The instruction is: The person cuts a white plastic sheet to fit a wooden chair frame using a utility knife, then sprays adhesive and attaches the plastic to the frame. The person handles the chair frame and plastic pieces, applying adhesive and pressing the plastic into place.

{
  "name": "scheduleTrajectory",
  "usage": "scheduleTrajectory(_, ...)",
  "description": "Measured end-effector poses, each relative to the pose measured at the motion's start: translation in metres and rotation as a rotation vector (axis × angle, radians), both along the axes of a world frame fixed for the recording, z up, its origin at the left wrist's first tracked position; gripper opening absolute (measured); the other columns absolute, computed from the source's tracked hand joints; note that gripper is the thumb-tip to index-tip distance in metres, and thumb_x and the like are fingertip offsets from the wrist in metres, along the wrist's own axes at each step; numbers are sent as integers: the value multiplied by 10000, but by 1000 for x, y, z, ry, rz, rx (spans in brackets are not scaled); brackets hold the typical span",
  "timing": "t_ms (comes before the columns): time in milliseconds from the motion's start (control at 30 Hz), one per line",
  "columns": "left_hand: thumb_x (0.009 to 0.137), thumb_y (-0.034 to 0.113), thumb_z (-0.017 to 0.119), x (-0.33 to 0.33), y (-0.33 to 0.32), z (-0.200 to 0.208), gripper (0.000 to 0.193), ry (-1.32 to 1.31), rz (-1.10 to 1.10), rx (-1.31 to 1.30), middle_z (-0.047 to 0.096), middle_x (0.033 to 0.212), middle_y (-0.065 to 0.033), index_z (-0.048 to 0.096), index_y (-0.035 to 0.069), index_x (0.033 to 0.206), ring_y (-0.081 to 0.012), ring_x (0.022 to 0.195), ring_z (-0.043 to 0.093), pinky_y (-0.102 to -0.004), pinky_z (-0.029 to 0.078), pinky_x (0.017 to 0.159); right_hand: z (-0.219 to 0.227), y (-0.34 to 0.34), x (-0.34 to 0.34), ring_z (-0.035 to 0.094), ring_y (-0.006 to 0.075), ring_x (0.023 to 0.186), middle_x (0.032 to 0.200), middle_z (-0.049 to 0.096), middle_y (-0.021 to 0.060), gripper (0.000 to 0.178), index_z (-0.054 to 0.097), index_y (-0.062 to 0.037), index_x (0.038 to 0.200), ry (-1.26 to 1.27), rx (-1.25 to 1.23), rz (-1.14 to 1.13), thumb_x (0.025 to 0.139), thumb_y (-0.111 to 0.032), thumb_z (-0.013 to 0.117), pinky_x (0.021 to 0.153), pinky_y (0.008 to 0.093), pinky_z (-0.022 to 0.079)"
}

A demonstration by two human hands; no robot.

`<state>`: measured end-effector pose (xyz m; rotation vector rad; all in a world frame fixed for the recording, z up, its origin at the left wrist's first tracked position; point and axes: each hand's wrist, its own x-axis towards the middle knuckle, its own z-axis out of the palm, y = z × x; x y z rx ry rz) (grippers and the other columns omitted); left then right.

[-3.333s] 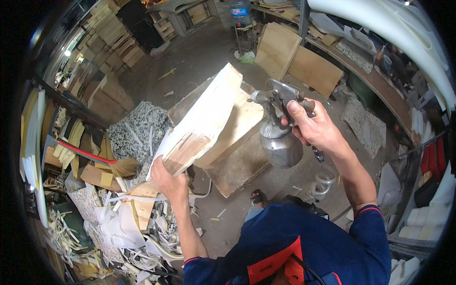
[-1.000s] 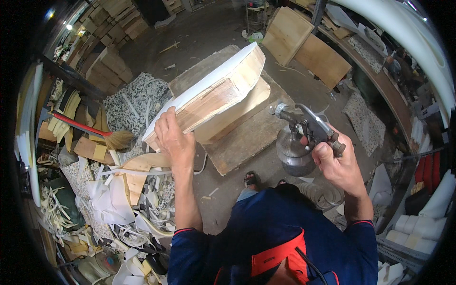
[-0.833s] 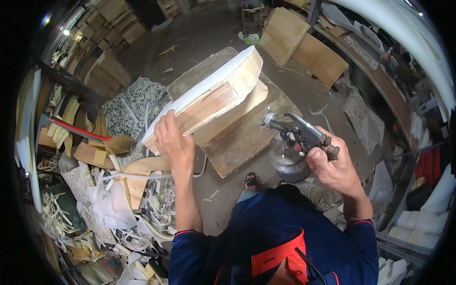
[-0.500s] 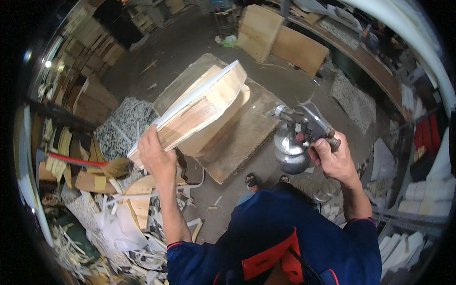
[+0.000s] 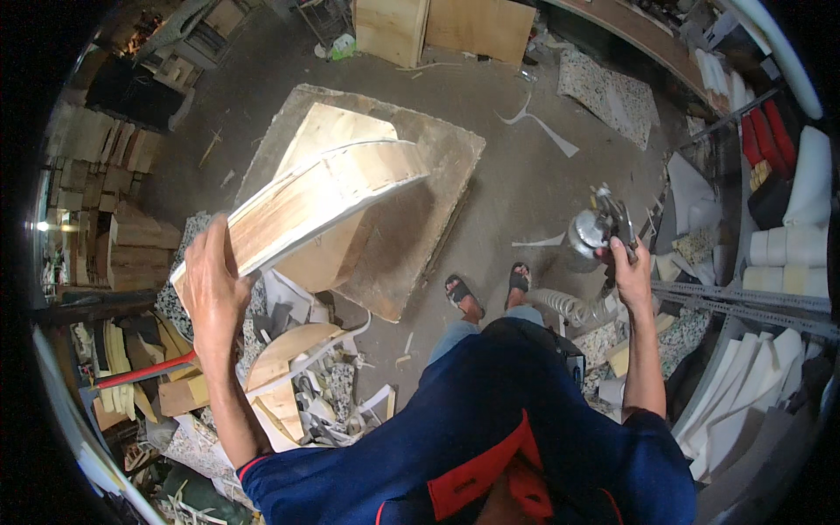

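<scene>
The right hand [image 5: 632, 269] is gripping a spray gun [image 5: 605, 205], its metal cup [image 5: 588, 234] hiding its contents, farther than before from the wooden frame [image 5: 319, 198] the left hand [image 5: 213, 287] is clutching.

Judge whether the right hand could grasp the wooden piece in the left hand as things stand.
Probably not: the right hand is occupied holding the spray gun, well apart from the wooden piece.

From here I can't see one end of the long red handle [image 5: 144, 372] behind the left forearm [image 5: 229, 394]; the nozzle on the silver metal spray gun [image 5: 590, 233] looks blurred; the top edge crops two pale wooden panels [image 5: 391, 31].
</scene>
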<state>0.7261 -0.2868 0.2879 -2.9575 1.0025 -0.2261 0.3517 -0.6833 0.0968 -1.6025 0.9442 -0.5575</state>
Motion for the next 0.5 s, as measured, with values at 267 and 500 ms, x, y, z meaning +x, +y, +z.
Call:
scheduleTrajectory(267, 859, -15, 641, 14, -49, -15, 302, 40, -213, 84, 615, 1026, -162, 573, 65, 1142, -394, 1026, 577, -495, 487, 844, -88, -4, -92, 637, 94, 694, 826, 663, 17, 202, 619, -29, 1015, 192, 120, -269, 1018, -231, 612, 581, 242, 448)
scheduleTrajectory(500, 931, 54, 612, 22, -47, -18, 215, 32, -258, 192, 596, 943, -142, 571, 82, 1141, -353, 974, 596, -488, 523, 762, -136, 2, -140, 648, 130, 719, 862, 671, 38, 242, 595, -9, 1006, 261, 190, -317, 1019, -250, 603, 628, 274, 471)
